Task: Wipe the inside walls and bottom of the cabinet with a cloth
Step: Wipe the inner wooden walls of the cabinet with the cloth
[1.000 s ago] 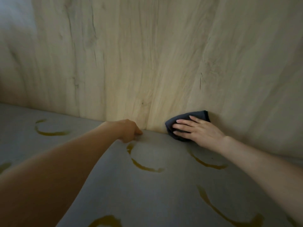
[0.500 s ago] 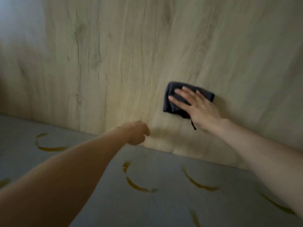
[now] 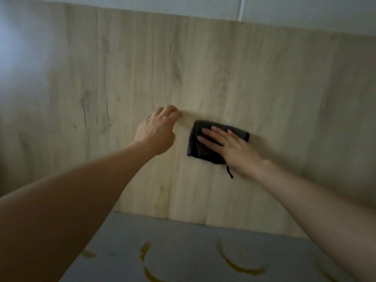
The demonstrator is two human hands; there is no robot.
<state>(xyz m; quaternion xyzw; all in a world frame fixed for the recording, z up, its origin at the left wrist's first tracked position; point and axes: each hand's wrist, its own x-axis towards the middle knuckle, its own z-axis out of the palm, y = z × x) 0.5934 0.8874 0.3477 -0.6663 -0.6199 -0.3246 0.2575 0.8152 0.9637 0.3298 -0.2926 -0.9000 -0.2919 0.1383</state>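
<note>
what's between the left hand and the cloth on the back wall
Nothing: in the head view only a bare strip of wooden wall separates the left hand from the dark cloth.

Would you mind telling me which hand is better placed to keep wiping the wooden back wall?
The right hand: its flat fingers already press the dark cloth against the wall. The left hand holds nothing.

head: faces forward, slightly down | close to wood wall (image 3: 203, 78) (single view, nothing shared)
</note>
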